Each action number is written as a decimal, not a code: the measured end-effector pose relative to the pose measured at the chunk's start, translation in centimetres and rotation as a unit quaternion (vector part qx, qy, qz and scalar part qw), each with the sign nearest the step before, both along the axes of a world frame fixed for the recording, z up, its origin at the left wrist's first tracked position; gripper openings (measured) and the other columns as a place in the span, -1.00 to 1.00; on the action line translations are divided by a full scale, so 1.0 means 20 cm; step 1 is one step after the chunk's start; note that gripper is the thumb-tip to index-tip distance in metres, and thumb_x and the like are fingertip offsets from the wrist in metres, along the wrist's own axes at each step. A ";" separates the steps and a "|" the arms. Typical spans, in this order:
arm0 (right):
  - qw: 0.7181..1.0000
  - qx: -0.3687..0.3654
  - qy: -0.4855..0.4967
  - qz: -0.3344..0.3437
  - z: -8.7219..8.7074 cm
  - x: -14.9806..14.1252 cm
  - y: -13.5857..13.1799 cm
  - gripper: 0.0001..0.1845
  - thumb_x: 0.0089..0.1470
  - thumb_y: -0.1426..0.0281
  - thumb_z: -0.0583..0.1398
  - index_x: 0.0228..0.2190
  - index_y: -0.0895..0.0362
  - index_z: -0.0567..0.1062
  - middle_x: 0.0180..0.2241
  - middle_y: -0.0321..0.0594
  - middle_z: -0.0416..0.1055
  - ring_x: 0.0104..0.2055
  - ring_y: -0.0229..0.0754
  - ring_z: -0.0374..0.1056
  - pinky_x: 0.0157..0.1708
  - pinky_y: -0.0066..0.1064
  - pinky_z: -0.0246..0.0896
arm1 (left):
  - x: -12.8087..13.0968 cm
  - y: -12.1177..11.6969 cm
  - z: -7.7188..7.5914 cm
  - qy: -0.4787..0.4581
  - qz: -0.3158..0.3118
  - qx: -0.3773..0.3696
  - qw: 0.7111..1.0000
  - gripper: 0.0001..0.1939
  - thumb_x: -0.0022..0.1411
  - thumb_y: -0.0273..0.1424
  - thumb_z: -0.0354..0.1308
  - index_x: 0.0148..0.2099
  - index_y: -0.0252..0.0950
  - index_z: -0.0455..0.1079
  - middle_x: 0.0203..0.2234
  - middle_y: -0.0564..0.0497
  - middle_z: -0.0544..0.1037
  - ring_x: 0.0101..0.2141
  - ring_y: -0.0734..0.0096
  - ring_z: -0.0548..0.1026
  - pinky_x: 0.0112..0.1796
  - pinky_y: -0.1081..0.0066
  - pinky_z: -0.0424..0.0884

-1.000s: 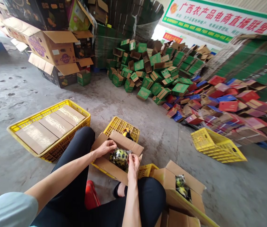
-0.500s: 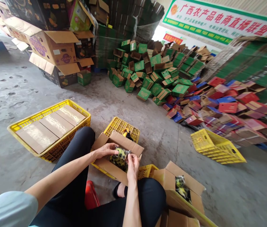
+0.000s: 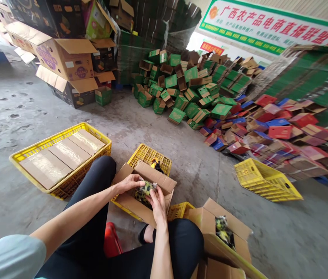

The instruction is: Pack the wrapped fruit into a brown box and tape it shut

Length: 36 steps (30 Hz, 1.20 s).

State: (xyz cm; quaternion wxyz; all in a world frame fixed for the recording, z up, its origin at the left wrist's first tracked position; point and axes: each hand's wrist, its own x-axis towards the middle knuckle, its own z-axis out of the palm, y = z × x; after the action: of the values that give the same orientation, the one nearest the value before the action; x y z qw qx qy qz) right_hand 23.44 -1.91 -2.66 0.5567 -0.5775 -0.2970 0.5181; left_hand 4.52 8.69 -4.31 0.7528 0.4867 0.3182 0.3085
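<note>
Between my two hands is a small clear plastic bag (image 3: 146,188) with yellow-green, dark-spotted contents, perhaps fruit. My left hand (image 3: 130,183) pinches its left end, thumb on top. My right hand (image 3: 157,201) has its fingers closed on the right end. Both hands are over an open cardboard box (image 3: 133,205), its flaps folded outward. More of the same bagged pieces (image 3: 141,195) lie inside it, partly hidden by my hands. The box rests on an upturned yellow crate (image 3: 136,155). A yellow and black tool (image 3: 156,164), perhaps a tape dispenser, lies behind the box.
On the left, a yellow crate (image 3: 14,157) holds 3 taped cartons (image 3: 67,154). At my right knee stands another open box (image 3: 241,228) with bagged pieces. A yellow crate (image 3: 265,180) lies further right. Green boxes (image 3: 178,89) and red-blue boxes (image 3: 280,131) are heaped behind.
My right hand has moved left and inward along the bag, its fingers now wrapped further round the end. The bag looks more bunched. My left hand has hardly moved.
</note>
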 end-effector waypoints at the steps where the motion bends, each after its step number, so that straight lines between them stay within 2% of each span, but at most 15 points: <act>1: 1.000 -0.002 0.001 -0.001 0.00 0.00 0.00 -0.21 -0.02 -0.01 0.46 0.20 -0.02 0.52 0.10 -0.07 0.63 0.03 0.12 0.60 -0.15 -0.13 0.59 | 0.00 0.00 0.00 0.012 -0.007 -0.001 1.000 -0.36 -0.01 0.11 0.55 -0.20 -0.36 0.55 -0.38 0.01 0.58 -0.40 0.43 0.47 -0.32 0.43 0.34; 3: 1.000 -0.011 -0.010 -0.009 0.00 0.01 0.00 -0.16 0.01 -0.02 0.44 0.26 -0.03 0.47 0.08 -0.08 0.64 -0.01 0.12 0.62 -0.19 -0.13 0.61 | -0.01 -0.01 0.01 0.029 -0.022 -0.004 0.999 -0.35 0.03 0.14 0.51 -0.17 -0.36 0.55 -0.36 0.00 0.57 -0.39 0.41 0.48 -0.34 0.42 0.35; 5: 0.999 -0.028 -0.030 -0.021 0.00 0.02 0.00 -0.15 0.04 -0.05 0.42 0.30 -0.05 0.45 0.05 -0.10 0.66 -0.08 0.10 0.64 -0.25 -0.15 0.61 | -0.01 -0.02 0.02 0.030 -0.028 -0.002 0.999 -0.31 0.07 0.14 0.50 -0.02 -0.34 0.56 -0.26 -0.05 0.60 -0.31 0.34 0.53 -0.32 0.42 0.38; 8: 0.996 -0.063 -0.052 -0.040 -0.01 0.03 0.00 -0.18 0.01 -0.10 0.42 0.21 0.01 0.54 -0.06 -0.09 0.69 -0.22 0.08 0.64 -0.34 -0.18 0.59 | 0.00 -0.03 0.02 0.018 -0.030 0.028 0.999 -0.20 0.04 0.06 0.55 0.21 -0.28 0.52 -0.06 -0.14 0.62 -0.11 0.19 0.58 -0.19 0.36 0.44; 12: 0.994 -0.082 -0.067 -0.042 -0.02 0.03 0.01 -0.21 -0.02 -0.17 0.41 0.09 0.06 0.61 -0.06 -0.06 0.69 -0.27 0.05 0.63 -0.35 -0.19 0.59 | 0.00 -0.04 0.01 0.040 -0.081 0.097 0.991 -0.18 -0.08 -0.08 0.64 0.20 -0.27 0.57 0.04 -0.16 0.63 0.05 0.02 0.56 0.02 0.26 0.44; 15: 0.996 -0.067 -0.056 -0.003 -0.02 0.01 0.01 -0.13 0.08 -0.24 0.30 0.22 0.06 0.53 0.00 -0.03 0.67 -0.19 0.08 0.65 -0.27 -0.14 0.60 | 0.00 -0.04 0.01 0.064 -0.083 0.123 0.987 -0.28 -0.03 -0.07 0.61 0.13 -0.30 0.60 -0.08 -0.11 0.67 -0.07 0.09 0.59 -0.07 0.31 0.45; 17: 0.998 -0.050 -0.039 0.017 -0.03 0.01 0.01 -0.05 0.14 -0.28 0.22 0.32 0.06 0.43 -0.05 -0.02 0.69 -0.14 0.11 0.66 -0.21 -0.10 0.60 | -0.01 -0.03 0.01 0.058 -0.047 0.079 0.994 -0.33 0.06 0.02 0.54 0.06 -0.34 0.61 -0.16 -0.11 0.67 -0.16 0.15 0.59 -0.17 0.35 0.45; 19: 0.999 -0.033 -0.034 0.007 -0.03 0.01 0.01 -0.03 0.15 -0.29 0.22 0.35 0.06 0.40 -0.07 -0.01 0.69 -0.09 0.13 0.65 -0.13 -0.07 0.59 | -0.02 0.00 0.03 0.035 0.004 0.007 0.999 -0.32 0.13 0.11 0.46 0.05 -0.35 0.60 -0.15 -0.15 0.66 -0.18 0.18 0.59 -0.23 0.36 0.46; 23: 0.995 -0.002 -0.094 -0.036 -0.03 0.04 0.01 -0.21 0.08 -0.16 0.35 0.17 0.07 0.58 0.04 0.03 0.65 0.08 0.15 0.59 0.06 -0.04 0.53 | -0.04 0.04 0.03 0.005 0.082 -0.081 0.993 -0.22 0.21 0.18 0.38 0.26 -0.25 0.49 -0.06 -0.16 0.65 -0.15 0.20 0.62 -0.26 0.40 0.48; 25: 0.983 0.021 -0.179 -0.021 -0.05 0.05 0.02 -0.37 0.09 -0.07 0.37 0.05 0.05 0.67 0.09 0.01 0.63 0.16 0.16 0.53 0.17 -0.01 0.44 | -0.05 0.05 0.02 -0.001 0.081 -0.090 0.993 -0.17 0.21 0.15 0.40 0.35 -0.19 0.41 -0.04 -0.13 0.64 -0.17 0.24 0.63 -0.28 0.43 0.48; 27: 0.958 0.045 -0.284 0.012 -0.08 0.04 0.04 -0.51 0.04 0.04 0.40 -0.06 0.03 0.72 0.15 0.00 0.59 0.26 0.20 0.43 0.31 0.06 0.29 | -0.05 0.04 -0.01 -0.004 0.062 -0.096 0.993 -0.09 0.19 0.12 0.44 0.43 -0.15 0.31 0.01 -0.13 0.61 -0.21 0.29 0.61 -0.29 0.43 0.49; 29: 0.929 0.051 -0.363 0.045 -0.12 0.03 0.06 -0.54 -0.08 0.20 0.44 -0.09 0.01 0.73 0.20 0.00 0.54 0.35 0.26 0.33 0.39 0.12 0.16 | -0.05 0.02 -0.04 0.012 0.038 -0.097 0.995 0.02 0.15 0.08 0.48 0.50 -0.15 0.20 0.02 -0.14 0.58 -0.23 0.30 0.59 -0.28 0.40 0.51; 32: 0.912 0.025 -0.403 0.068 -0.18 0.02 0.09 -0.42 -0.17 0.39 0.37 -0.02 -0.03 0.70 0.13 -0.05 0.57 0.26 0.27 0.40 0.33 0.10 0.23 | -0.06 0.01 -0.09 0.065 0.020 -0.022 0.997 0.04 0.13 -0.02 0.51 0.52 -0.18 0.18 -0.04 -0.11 0.58 -0.17 0.20 0.58 -0.19 0.35 0.53; 34: 0.913 0.008 -0.406 0.039 -0.20 0.05 0.10 -0.42 -0.12 0.42 0.29 0.00 -0.03 0.68 -0.02 -0.07 0.63 0.11 0.21 0.51 0.23 0.05 0.32 | -0.07 0.00 -0.12 0.118 0.028 0.082 0.989 -0.07 0.15 -0.12 0.49 0.48 -0.20 0.28 -0.11 -0.08 0.58 -0.11 0.13 0.57 -0.06 0.30 0.50; 36: 0.914 -0.001 -0.406 -0.015 -0.21 0.08 0.11 -0.47 -0.06 0.42 0.24 -0.01 0.03 0.69 -0.16 -0.05 0.65 -0.01 0.18 0.55 0.17 0.03 0.35 | -0.07 -0.02 -0.15 0.188 0.032 0.176 0.966 -0.20 0.23 -0.20 0.42 0.46 -0.19 0.33 -0.19 -0.06 0.57 -0.12 0.10 0.57 0.02 0.24 0.46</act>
State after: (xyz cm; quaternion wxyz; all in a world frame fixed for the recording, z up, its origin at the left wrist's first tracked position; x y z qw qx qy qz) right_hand 25.13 0.31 -6.96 0.3950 -0.7431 -0.4885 0.2307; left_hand 3.20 8.34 -7.26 0.5712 0.6506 0.4104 0.2864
